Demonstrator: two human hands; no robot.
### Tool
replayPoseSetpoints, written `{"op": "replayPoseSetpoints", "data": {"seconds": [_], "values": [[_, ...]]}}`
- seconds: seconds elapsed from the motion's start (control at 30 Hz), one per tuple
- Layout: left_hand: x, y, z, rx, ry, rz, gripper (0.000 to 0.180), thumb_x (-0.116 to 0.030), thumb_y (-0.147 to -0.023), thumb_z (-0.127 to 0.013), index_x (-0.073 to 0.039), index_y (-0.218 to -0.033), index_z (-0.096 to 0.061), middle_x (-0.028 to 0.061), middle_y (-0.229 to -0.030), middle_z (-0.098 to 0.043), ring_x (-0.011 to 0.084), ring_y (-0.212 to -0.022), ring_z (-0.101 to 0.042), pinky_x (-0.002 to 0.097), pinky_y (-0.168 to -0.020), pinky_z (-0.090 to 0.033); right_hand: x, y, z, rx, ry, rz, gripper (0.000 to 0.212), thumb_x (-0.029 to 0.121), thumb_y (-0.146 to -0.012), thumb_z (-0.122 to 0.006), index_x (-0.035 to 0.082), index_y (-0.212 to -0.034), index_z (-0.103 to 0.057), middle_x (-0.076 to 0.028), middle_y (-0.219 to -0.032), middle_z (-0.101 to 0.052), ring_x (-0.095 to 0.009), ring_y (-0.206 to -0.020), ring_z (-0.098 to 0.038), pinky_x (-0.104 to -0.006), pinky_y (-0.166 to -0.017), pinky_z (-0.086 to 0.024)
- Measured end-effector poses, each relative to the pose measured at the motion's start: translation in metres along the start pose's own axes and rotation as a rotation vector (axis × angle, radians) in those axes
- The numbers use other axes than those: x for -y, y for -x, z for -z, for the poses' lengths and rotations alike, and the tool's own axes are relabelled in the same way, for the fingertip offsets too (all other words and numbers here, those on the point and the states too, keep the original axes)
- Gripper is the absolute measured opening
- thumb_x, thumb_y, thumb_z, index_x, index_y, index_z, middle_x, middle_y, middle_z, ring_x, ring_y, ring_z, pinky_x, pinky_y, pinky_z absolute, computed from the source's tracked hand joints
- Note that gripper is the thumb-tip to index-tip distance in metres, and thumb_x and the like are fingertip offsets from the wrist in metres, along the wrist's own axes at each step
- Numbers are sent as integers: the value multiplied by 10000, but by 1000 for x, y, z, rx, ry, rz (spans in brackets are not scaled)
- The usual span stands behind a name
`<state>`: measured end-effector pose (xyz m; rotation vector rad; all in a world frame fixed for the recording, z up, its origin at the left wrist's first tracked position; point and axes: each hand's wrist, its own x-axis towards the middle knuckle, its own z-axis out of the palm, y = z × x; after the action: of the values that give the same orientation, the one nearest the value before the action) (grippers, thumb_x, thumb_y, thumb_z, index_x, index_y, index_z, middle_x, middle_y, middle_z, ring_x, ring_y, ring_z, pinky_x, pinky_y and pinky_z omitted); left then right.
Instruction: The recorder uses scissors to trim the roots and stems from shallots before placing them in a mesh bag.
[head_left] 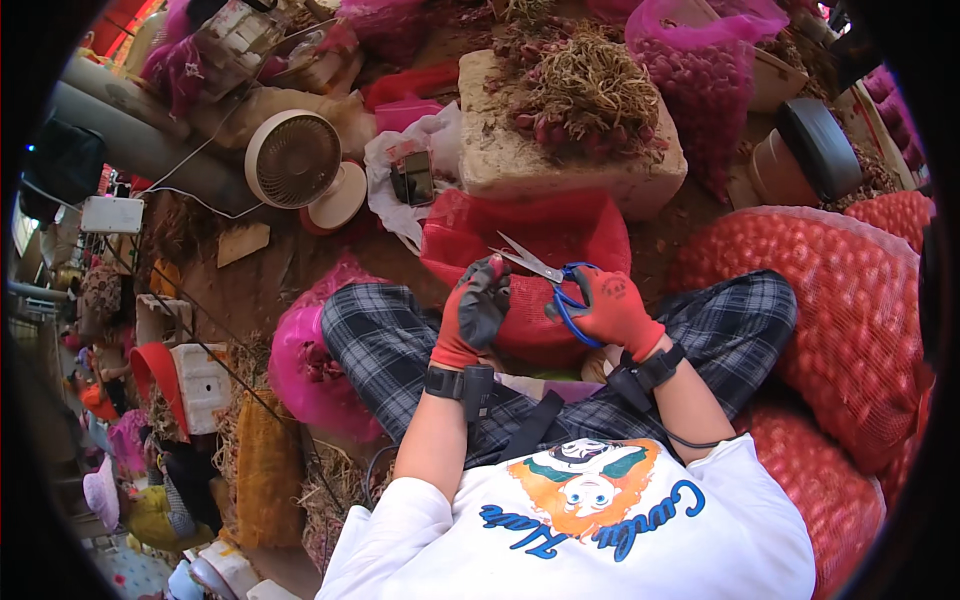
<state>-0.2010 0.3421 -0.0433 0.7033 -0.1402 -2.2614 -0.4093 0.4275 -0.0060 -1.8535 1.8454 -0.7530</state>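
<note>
My right hand, in a red glove with a dark palm, grips scissors by their blue handles. The blades are parted and point up and left, toward the fingertips of my left hand. That hand wears a matching glove and is closed in a pinch on a small reddish shallot, mostly hidden by the fingers. Beneath both hands, between my knees, a red mesh bag lies with its mouth wide.
A foam block ahead carries a heap of shallots with dried stalks. Left of it are a phone on a white plastic bag and a small fan. Full red mesh sacks press against my right side; a pink bag lies left.
</note>
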Motion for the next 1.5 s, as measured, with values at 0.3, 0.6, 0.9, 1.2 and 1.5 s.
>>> {"op": "replayPoseSetpoints", "data": {"seconds": [0.3,0.6,0.9,1.2,1.5], "values": [[11,-3,0,-53,-453,-246,187,-100,-908,-553,-45,-1087,-554,35,-941,-592,121,-763,-541,230,-676,-455,-17,4,-17,97,391,-51,493,483,-761,-634,75,-1032,-590,-88,-842,-643,-246,-817,-629,-372,-711,-443],[24,-3,-8,164,-1268,-736,282,70,-789,-594,25,-1065,-558,71,-1017,-612,140,-963,-590,263,-866,-457,-11,-10,-22,196,-1018,-377,305,243,-846,-598,-6,-1024,-594,-52,-778,-625,-102,-617,-555,-256,-572,-451],[44,-5,-16,1,-575,-309,247,-52,-919,-507,14,-1156,-508,48,-948,-585,118,-868,-582,225,-773,-493,-12,-14,-23,112,-1286,-343,162,132,-847,-576,6,-949,-572,-25,-742,-580,-84,-609,-534,-225,-544,-425],[55,-14,4,-55,-612,-495,230,-49,-914,-515,31,-1127,-541,88,-983,-614,138,-898,-597,254,-794,-500,1,-9,-40,28,-1214,-494,186,150,-830,-649,17,-939,-578,-30,-728,-585,-71,-569,-517,-220,-501,-431],[50,-6,-19,83,-698,-298,275,-38,-899,-522,46,-1161,-527,82,-1052,-607,130,-923,-581,243,-847,-454,-5,-13,-26,30,-1245,-385,165,137,-842,-614,6,-936,-577,-69,-749,-615,-98,-564,-559,-227,-504,-447]]}}
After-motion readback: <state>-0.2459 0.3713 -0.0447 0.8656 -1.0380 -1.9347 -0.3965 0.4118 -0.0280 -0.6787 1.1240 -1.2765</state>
